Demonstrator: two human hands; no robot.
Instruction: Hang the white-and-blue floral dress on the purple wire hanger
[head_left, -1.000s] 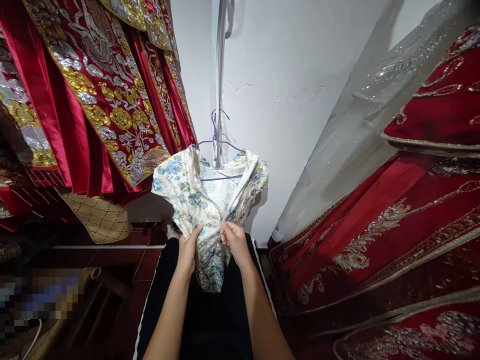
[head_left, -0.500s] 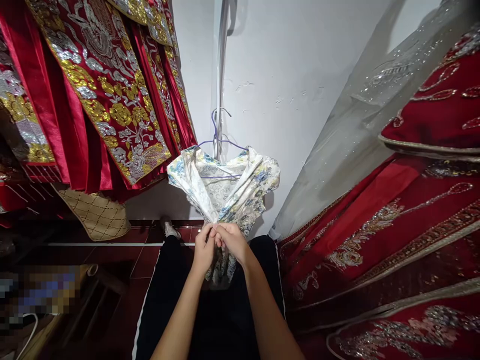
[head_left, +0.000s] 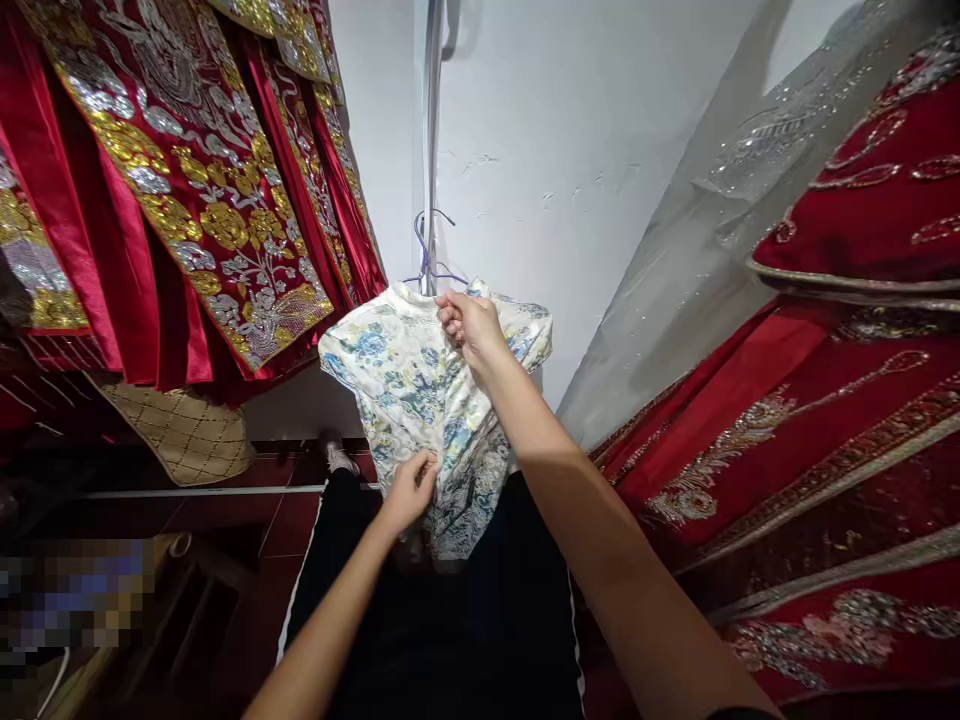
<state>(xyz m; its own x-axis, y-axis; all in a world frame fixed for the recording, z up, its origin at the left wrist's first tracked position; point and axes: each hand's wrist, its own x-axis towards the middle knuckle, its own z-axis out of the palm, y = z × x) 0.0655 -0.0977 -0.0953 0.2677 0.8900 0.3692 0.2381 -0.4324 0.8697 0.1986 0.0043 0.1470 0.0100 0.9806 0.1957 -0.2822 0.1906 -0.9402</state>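
Note:
A short-sleeved floral garment (head_left: 397,375), white with blue and yellow flowers, hangs in front of me on a thin purple hanger (head_left: 424,250). The hanger's hook sits by a metal upright (head_left: 430,130) against the wall. My right hand (head_left: 472,325) is closed in a pinch on the garment's front edge just below the collar. Lower down, my left hand (head_left: 411,488) pinches the same front edge between thumb and fingers. Between the two hands the front edge runs nearly straight. The cloth below my left hand falls in folds, and whether it is a blouse or a dress I cannot tell.
Red costumes with gold and silver sequins (head_left: 225,225) hang at the left. More beaded red garments (head_left: 825,400) and a sheer sparkly white cloth (head_left: 637,290) hang at the right. A wooden stool or bench (head_left: 180,600) stands low at the left, partly blurred out.
My hands were together at the lower front, where the neckline fell open in a V. Now my right hand is up near the collar and the front panel covers that opening.

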